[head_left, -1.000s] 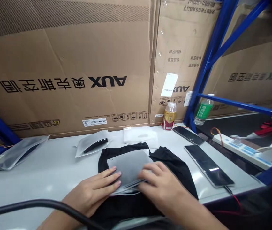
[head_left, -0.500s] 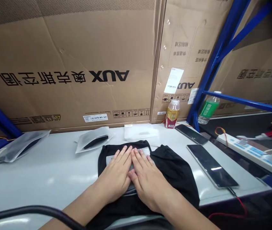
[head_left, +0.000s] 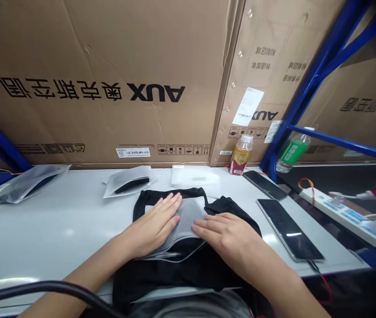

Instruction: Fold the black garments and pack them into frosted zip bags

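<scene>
A black cloth item (head_left: 188, 276), perhaps a garment, lies on the white table in front of me. On top of it rests a stack of translucent plastic bags (head_left: 188, 216). My left hand (head_left: 158, 223) lies flat on the left part of the bags, fingers stretched out and pointing away from me. My right hand (head_left: 226, 234) rests at their right edge, fingers extended and pointing left, partly over the black cloth. Something black shows inside the bag at its near edge. Neither hand grips anything.
Behind stand large cardboard boxes (head_left: 108, 123). Frosted bags with black contents (head_left: 130, 181) lie at the back left. To the right are a drink bottle (head_left: 241, 154), two phones (head_left: 289, 229), a power strip (head_left: 343, 214) and a blue frame (head_left: 307, 95). A black cable (head_left: 42, 288) crosses the lower left.
My hands, side by side on the bags before, have parted. The right hand has moved right and turned its fingers leftward, uncovering the middle of the bags. The camera view has shifted slightly.
</scene>
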`<state>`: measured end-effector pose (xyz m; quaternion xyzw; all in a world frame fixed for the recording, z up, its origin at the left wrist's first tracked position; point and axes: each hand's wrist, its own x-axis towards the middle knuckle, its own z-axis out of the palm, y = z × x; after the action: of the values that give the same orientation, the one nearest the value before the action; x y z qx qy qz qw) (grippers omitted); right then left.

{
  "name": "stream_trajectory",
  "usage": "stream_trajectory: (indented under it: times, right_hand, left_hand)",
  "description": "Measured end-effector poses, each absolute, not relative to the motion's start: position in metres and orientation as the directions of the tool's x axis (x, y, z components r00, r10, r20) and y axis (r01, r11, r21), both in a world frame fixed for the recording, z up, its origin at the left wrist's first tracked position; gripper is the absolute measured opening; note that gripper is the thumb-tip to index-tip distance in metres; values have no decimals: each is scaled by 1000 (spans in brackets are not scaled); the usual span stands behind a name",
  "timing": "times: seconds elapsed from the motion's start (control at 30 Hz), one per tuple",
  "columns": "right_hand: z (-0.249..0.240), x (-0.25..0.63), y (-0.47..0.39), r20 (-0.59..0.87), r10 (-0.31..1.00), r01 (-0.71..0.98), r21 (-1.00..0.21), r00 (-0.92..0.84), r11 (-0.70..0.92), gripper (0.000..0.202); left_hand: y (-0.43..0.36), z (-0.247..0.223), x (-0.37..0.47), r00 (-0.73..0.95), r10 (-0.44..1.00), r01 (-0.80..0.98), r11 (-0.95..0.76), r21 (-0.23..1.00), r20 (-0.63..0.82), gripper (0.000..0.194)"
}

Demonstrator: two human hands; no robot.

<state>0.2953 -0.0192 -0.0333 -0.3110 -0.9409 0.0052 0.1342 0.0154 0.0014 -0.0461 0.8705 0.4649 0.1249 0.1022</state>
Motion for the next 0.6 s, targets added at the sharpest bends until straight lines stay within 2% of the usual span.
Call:
stream_trajectory:
  times: [0.07,0.17,0.2,0.27,0.33,0.4,0.47,0.53,0.6]
  right_hand:
    - [-34,289,-22,281,567,572,-71,-774,817,39]
    - [-30,284,-29,329,598,614,-67,-731,786,42]
    - [-28,282,-32,352,603,621,-71,-716,780,43]
    - [-22,282,-38,418,599,628,-85,-683,774,45]
    - [-15,284,-43,484,610,638,-128,-628,759,42]
    - [-10,290,-44,530,637,655,-188,-559,732,40]
    - [-10,299,-40,538,682,688,-235,-496,686,39]
    - [-15,308,-33,514,733,741,-248,-446,624,38]
    - [-24,315,-25,466,779,785,-244,-420,570,38]
  left_hand:
    - [-10,-34,17,603,782,748,-622,229,157,59]
    - [-34,-26,25,698,679,681,-728,81,228,81]
    - [-41,-27,27,700,664,683,-730,26,261,80]
    - [-49,-28,26,679,650,711,-698,-86,342,63]
    - [-48,-23,16,676,622,719,-674,-170,396,66]
    - [-37,-8,-3,654,614,739,-643,-201,443,68]
    - [-15,11,-24,545,668,829,-522,-202,507,64]
    - [13,25,-42,353,750,936,-279,-216,559,62]
    - [42,24,-52,248,801,966,-157,-208,544,52]
